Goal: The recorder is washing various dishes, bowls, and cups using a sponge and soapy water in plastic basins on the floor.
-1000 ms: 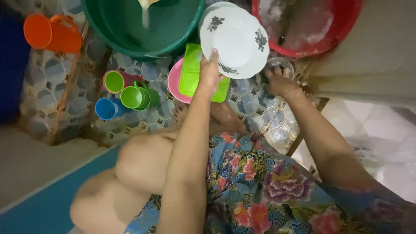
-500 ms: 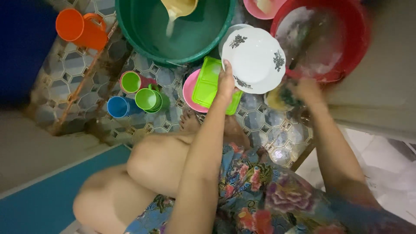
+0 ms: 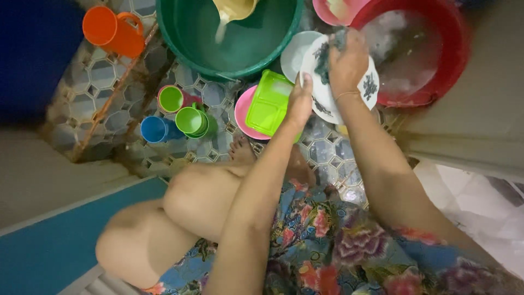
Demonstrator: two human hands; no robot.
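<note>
My left hand [image 3: 299, 104] grips the near rim of a white plate [image 3: 370, 86] with dark flower prints, held tilted above the tiled floor. My right hand [image 3: 346, 61] presses a dark green scrubbing sponge [image 3: 323, 57] against the plate's face. A second white plate [image 3: 293, 53] shows just behind it. Below my left hand lie a green divided tray [image 3: 266, 104] and a pink plate [image 3: 240, 113].
A green basin [image 3: 185, 38] of water with a yellow scoop [image 3: 236, 8] and a red basin [image 3: 445, 52] of soapy water stand at the top. Green, pink and blue cups [image 3: 180, 116] and an orange jug [image 3: 112, 30] lie on the left. My bare knees and foot [image 3: 240, 150] sit below.
My right hand rose from the floor with the sponge and now rubs the plate's face. The plate stayed in my left hand. The view shifted slightly.
</note>
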